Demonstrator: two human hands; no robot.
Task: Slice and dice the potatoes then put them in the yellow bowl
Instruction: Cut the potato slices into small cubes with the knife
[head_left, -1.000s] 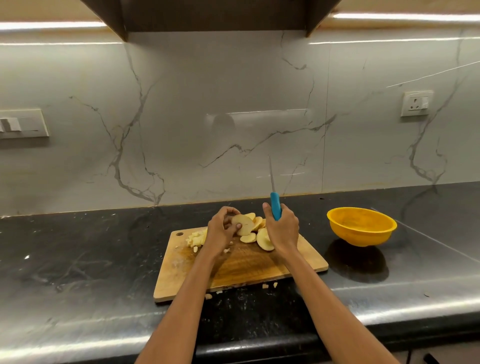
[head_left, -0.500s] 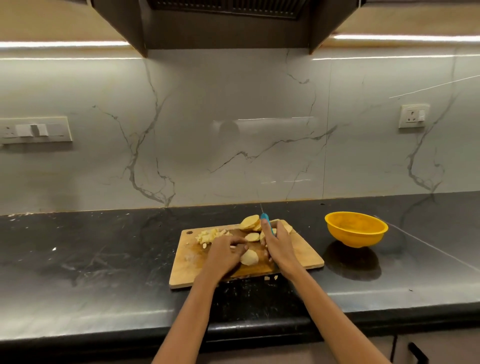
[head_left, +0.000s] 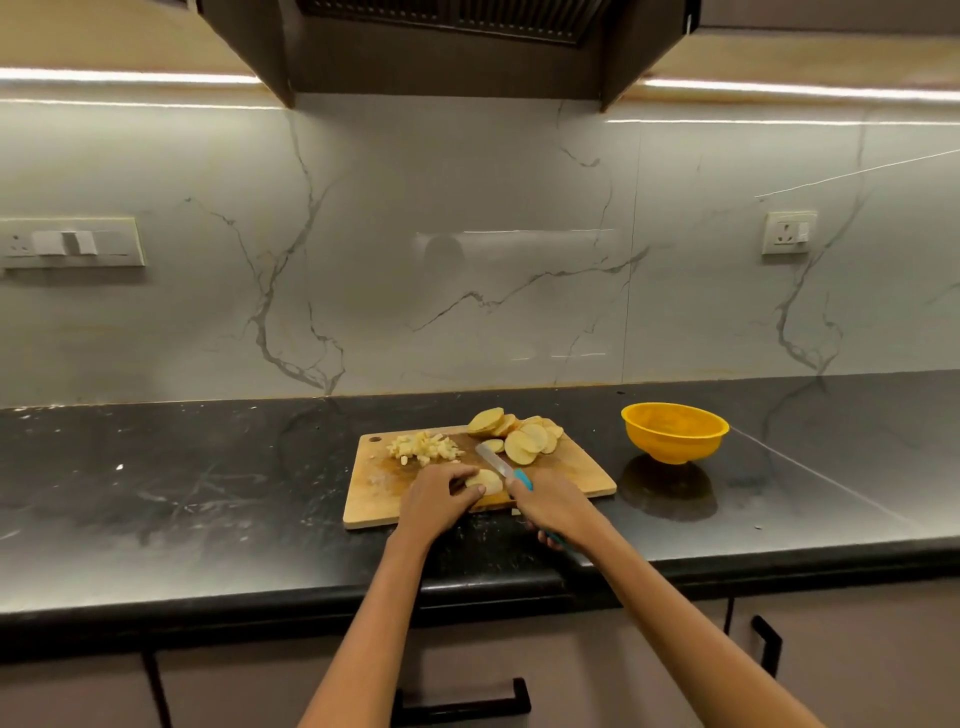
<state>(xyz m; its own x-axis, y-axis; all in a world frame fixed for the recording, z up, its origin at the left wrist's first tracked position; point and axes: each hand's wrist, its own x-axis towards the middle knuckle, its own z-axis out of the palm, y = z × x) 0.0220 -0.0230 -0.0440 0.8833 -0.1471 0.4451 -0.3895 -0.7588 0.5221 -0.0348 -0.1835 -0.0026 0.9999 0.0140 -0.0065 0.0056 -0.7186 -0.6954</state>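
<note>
A wooden cutting board (head_left: 374, 499) lies on the black counter. On its near middle my left hand (head_left: 439, 501) holds one potato slice (head_left: 485, 480) flat with curled fingers. My right hand (head_left: 553, 509) grips a blue-handled knife (head_left: 496, 460), its blade lying low over the board just right of that slice. A pile of potato slices (head_left: 519, 434) sits at the board's far right. A small heap of diced potato (head_left: 423, 447) lies at the far left. The yellow bowl (head_left: 674, 432) stands on the counter to the right of the board; its inside is not visible.
The black counter (head_left: 182, 493) stretches left and right of the board, with a marble wall behind. A few potato bits lie on the counter by the board's front edge (head_left: 515, 512). Drawers with black handles (head_left: 462, 704) sit below the counter edge.
My left hand carried one slice from the pile to the board's near middle. The knife swung from upright to low over the board. The view pulled back and rose.
</note>
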